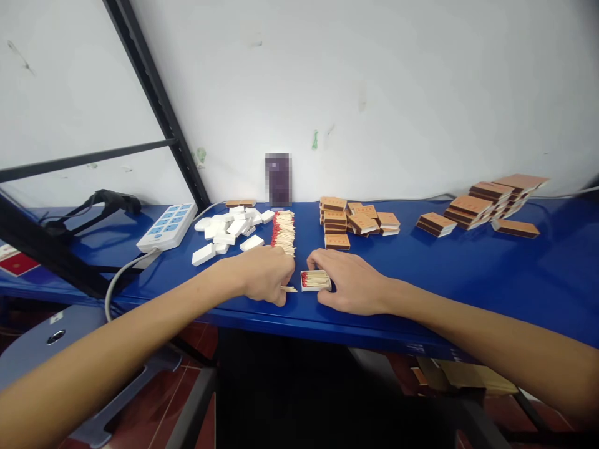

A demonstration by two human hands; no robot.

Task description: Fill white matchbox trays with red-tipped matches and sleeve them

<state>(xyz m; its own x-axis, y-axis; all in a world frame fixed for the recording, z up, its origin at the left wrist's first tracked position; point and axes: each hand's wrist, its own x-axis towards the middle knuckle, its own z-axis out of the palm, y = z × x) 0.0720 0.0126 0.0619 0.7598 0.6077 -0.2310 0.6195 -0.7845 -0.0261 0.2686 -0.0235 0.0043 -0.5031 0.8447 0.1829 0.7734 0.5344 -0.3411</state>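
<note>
My left hand [267,274] is closed over a few matchsticks [291,289], whose pale ends poke out beside its fingers just above the table. The match heads at that spot are hidden by the hand. Thumb and fingers of my right hand [350,284] grip the right end of a small white matchbox tray [309,289], which lies flat with red-headed matches inside. Behind my left hand runs a long row of loose matches [283,229], red heads to the left. White trays [224,239] are heaped to the left of that row.
Several orange-brown matchboxes [336,219] are stacked behind my right hand, with more piled [472,209] at the far right. A power strip [167,226] and a black strapped device [105,206] are on the left. A blurred dark rectangle [279,181] leans on the wall.
</note>
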